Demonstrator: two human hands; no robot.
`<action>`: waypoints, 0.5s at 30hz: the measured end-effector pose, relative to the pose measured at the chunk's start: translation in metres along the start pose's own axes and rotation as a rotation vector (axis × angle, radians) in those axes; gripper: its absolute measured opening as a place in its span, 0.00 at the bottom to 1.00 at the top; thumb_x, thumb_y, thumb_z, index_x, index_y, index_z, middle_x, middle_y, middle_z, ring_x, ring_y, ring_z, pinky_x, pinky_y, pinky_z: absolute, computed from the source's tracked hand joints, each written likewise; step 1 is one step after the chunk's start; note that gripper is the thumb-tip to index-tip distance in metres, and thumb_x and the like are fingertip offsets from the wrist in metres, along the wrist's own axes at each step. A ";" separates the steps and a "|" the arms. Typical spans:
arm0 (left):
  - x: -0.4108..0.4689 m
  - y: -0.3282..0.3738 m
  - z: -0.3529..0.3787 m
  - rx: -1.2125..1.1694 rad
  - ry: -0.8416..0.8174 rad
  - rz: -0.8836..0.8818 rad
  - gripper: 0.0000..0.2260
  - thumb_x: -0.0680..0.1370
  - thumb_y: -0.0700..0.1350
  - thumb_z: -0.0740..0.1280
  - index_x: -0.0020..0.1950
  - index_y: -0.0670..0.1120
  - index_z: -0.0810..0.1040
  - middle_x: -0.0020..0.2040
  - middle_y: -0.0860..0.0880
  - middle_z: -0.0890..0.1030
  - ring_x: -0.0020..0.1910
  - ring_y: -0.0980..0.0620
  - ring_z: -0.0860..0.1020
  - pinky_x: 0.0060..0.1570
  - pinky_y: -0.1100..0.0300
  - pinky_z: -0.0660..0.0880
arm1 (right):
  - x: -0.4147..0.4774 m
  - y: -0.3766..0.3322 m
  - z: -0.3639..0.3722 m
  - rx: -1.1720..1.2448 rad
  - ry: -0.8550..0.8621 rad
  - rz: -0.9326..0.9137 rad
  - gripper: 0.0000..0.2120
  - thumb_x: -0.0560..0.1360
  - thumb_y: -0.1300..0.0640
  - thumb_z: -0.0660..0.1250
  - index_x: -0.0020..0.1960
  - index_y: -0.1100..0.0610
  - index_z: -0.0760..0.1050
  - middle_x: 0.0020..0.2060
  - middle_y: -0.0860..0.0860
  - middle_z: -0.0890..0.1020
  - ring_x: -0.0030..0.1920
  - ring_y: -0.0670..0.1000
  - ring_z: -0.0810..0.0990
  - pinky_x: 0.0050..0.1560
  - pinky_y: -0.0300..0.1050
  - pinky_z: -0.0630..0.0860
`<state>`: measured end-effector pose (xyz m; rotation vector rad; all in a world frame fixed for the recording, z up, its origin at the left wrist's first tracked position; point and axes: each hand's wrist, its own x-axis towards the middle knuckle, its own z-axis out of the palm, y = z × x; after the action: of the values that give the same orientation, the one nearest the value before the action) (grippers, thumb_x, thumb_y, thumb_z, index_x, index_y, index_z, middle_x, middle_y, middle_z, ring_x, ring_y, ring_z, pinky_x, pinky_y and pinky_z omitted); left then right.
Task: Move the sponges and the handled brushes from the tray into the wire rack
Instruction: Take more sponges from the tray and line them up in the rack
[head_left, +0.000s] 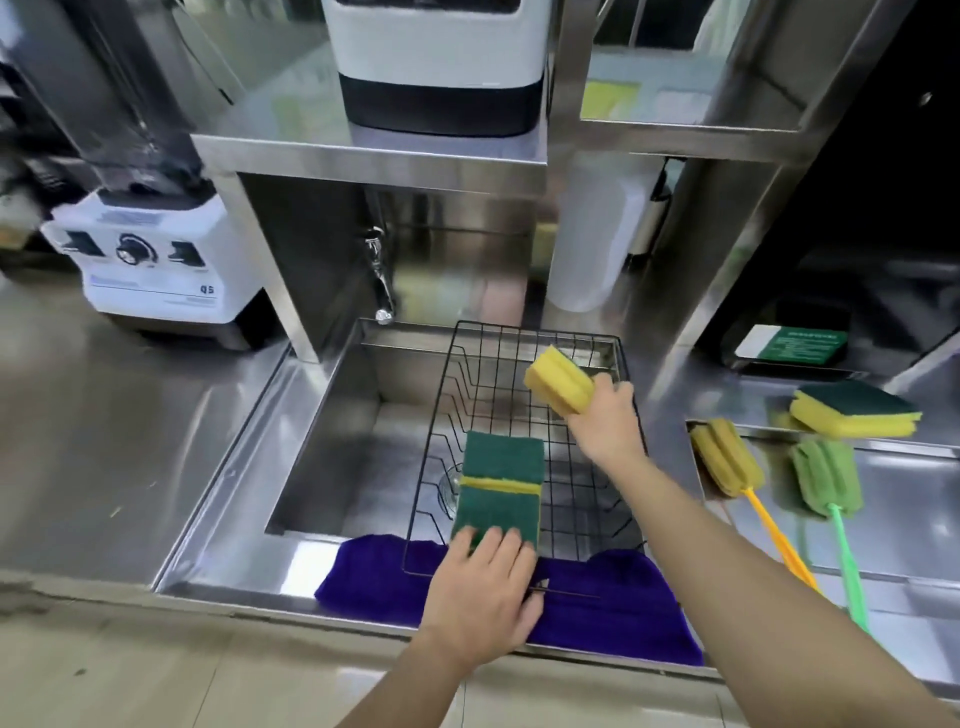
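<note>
The right hand (605, 421), fingers curled, holds a soft, light yellow sponge (558, 382) by its end at 1 o'clock. The left hand (483, 587) rests loose fingers on the green sponges (501, 483).

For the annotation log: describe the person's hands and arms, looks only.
The left hand and right hand are bare: no gloves, rings or watch. The left forearm and right forearm show no sleeve as far as the frame reaches. No markings or cables visible.
</note>
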<state>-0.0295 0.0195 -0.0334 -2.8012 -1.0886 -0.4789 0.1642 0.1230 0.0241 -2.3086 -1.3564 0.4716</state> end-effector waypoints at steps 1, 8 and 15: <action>0.000 0.000 0.001 -0.014 0.003 0.002 0.15 0.70 0.55 0.62 0.47 0.46 0.79 0.46 0.48 0.82 0.45 0.48 0.78 0.47 0.54 0.76 | 0.002 -0.002 0.005 -0.026 0.010 -0.003 0.21 0.72 0.64 0.65 0.63 0.62 0.64 0.61 0.61 0.66 0.49 0.65 0.78 0.49 0.51 0.73; 0.000 0.000 0.002 -0.052 0.015 0.011 0.13 0.70 0.54 0.62 0.48 0.48 0.78 0.46 0.50 0.81 0.44 0.50 0.77 0.45 0.57 0.75 | 0.007 0.012 0.040 -0.208 -0.248 -0.103 0.31 0.73 0.64 0.65 0.73 0.59 0.57 0.74 0.61 0.51 0.59 0.65 0.75 0.61 0.52 0.72; -0.001 0.000 0.004 -0.073 0.033 0.018 0.14 0.70 0.55 0.65 0.48 0.47 0.78 0.47 0.50 0.81 0.45 0.50 0.76 0.44 0.57 0.74 | 0.025 0.018 0.040 0.296 -0.133 0.284 0.09 0.74 0.57 0.67 0.48 0.63 0.78 0.56 0.63 0.79 0.64 0.62 0.71 0.63 0.53 0.71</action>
<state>-0.0288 0.0197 -0.0378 -2.8521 -1.0592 -0.5719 0.1699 0.1440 -0.0210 -2.2572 -0.9386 0.8670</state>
